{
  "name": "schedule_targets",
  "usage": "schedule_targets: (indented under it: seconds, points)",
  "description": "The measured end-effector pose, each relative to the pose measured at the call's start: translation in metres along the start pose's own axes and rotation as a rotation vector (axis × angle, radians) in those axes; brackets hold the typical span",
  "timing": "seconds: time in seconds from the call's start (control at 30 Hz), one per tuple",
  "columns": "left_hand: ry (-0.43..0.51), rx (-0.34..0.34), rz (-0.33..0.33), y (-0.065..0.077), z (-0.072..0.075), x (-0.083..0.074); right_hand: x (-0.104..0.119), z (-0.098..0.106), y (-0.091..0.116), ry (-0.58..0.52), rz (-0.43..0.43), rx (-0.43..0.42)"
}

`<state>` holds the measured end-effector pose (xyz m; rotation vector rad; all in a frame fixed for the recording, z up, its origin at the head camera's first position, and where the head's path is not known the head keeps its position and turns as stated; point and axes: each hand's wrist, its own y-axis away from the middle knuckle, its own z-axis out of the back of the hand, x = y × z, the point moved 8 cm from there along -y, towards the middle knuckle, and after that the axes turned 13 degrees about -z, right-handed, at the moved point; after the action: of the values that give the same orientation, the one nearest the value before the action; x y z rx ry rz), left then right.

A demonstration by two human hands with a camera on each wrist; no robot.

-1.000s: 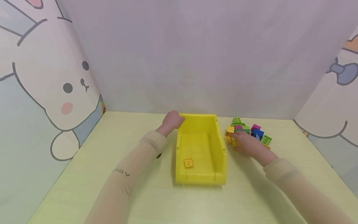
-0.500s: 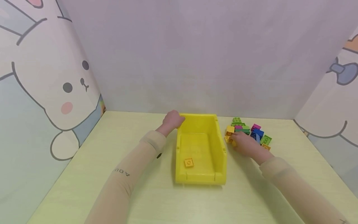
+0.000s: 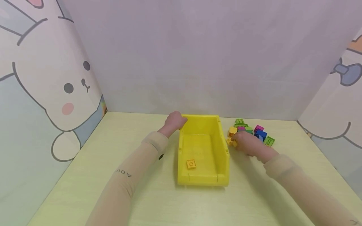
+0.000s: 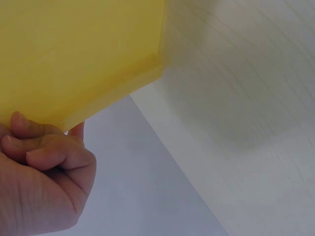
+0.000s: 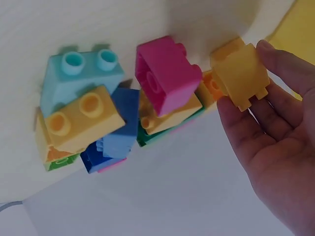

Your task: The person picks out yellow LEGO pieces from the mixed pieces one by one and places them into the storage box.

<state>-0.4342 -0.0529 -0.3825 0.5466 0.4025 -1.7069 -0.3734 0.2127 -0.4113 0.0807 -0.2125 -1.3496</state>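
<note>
In the head view my left hand holds the far left rim of a yellow storage bin; the left wrist view shows its fingers curled at the bin's edge. One orange-yellow toy brick lies on the bin floor near the front. To the right of the bin, my right hand is at the near side of a pile of building bricks. Its thumb and fingers pinch a yellow building brick, studs towards the palm. Another yellow brick sits just beyond the fingertips.
In the pile are a pink brick, a light blue brick, a dark blue brick and several green ones, such as a lime brick. A pale wall closes off the back of the wooden table.
My right hand has shifted slightly among the near bricks and come to pinch a yellow one. The bin and my left hand stay in place.
</note>
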Motion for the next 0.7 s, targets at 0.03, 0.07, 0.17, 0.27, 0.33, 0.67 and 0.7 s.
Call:
schedule_targets:
  seconds: [0.03,0.07,0.17,0.27,0.33,0.67,0.7]
  points:
    - [-0.001,0.001,-0.003,0.000,0.000,0.000,0.001,0.003,0.000,0.002,-0.001,0.007]
    - [-0.001,0.002,-0.005,-0.001,0.000,0.000,0.003,0.006,0.001,0.004,0.001,0.009]
    - [-0.007,0.004,-0.007,-0.001,0.000,0.001,0.011,0.020,0.005,-0.012,0.023,-0.002]
    - [-0.011,0.001,0.001,-0.001,0.000,0.001,0.023,0.038,0.012,-0.032,0.058,-0.031]
    - [-0.012,0.000,0.005,0.000,0.001,0.000,0.033,0.051,0.017,-0.029,0.096,-0.050]
    - [-0.007,0.013,0.004,0.000,0.000,0.000,0.063,0.092,0.030,-0.007,0.113,-0.086]
    - [-0.007,0.014,0.004,0.000,0.000,0.000,0.067,0.095,0.032,-0.007,0.122,-0.093]
